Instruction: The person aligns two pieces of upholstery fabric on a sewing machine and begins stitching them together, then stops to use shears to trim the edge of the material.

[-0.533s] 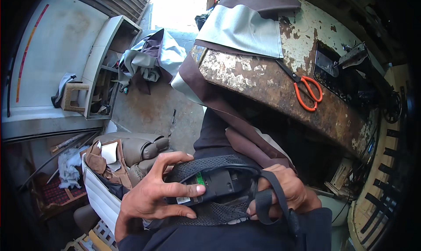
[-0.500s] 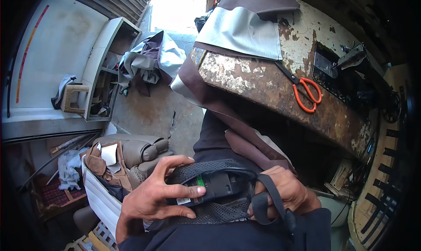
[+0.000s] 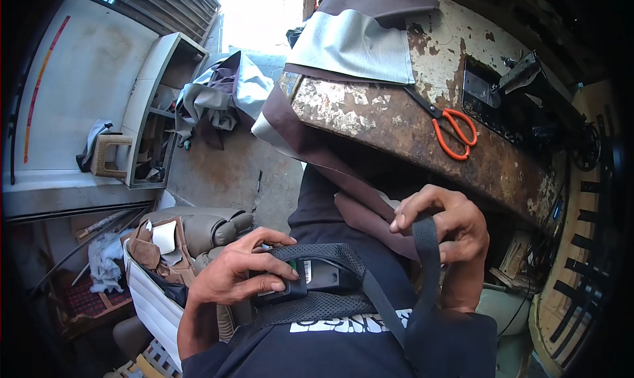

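right hand [image 3: 456, 227] lifted with strap [image 3: 426, 246], left hand [image 3: 243, 267] still holding pouch [image 3: 323, 304]

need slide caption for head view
Left hand on a black mesh pouch, right hand holding a black strap, near a worn sewing-machine table.

I see the table [image 3: 389, 124] ahead and right of the person, the scissors [image 3: 436, 112] on it, left of the sewing machine [image 3: 525, 74]. A sheet [image 3: 353, 44] lies over its far left end; a bundle of cloth [image 3: 221, 97] sits on the floor [image 3: 231, 180] between table and cabinet [image 3: 146, 81]. Against the person's front is the pouch [image 3: 323, 305], a device [image 3: 323, 275] inside, the left hand [image 3: 241, 266] at its left, the strap [image 3: 426, 246] in the right hand [image 3: 456, 226]
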Tool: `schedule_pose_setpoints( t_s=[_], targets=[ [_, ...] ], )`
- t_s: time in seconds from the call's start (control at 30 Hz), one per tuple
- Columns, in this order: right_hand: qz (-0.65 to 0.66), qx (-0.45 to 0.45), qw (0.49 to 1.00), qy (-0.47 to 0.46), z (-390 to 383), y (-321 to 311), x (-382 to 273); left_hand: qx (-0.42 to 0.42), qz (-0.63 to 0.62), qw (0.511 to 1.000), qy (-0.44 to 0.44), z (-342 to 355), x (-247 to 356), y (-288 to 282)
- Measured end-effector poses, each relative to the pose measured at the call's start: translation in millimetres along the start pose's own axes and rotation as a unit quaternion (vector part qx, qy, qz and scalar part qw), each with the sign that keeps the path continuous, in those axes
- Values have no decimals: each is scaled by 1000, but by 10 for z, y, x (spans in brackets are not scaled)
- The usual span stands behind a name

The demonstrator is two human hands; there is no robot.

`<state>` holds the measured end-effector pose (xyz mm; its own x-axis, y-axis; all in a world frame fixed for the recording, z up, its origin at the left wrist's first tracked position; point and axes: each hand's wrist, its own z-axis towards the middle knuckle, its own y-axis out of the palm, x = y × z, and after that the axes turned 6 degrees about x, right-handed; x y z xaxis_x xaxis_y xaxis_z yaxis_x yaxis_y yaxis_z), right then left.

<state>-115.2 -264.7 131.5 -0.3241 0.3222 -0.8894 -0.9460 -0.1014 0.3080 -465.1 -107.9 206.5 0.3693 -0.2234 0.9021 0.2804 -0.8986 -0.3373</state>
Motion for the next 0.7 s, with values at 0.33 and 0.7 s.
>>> schedule_pose_setpoints(
  t_s=[0.33, 0.7],
  targets=[
    [-316, -224, 918, 86, 609, 510, -69, 41, -15, 999, 8, -55, 115, 74],
    [-216, -272, 908, 236, 602, 469, 38, 53, 20, 998, -3, -23, 184, 253]
  ],
)
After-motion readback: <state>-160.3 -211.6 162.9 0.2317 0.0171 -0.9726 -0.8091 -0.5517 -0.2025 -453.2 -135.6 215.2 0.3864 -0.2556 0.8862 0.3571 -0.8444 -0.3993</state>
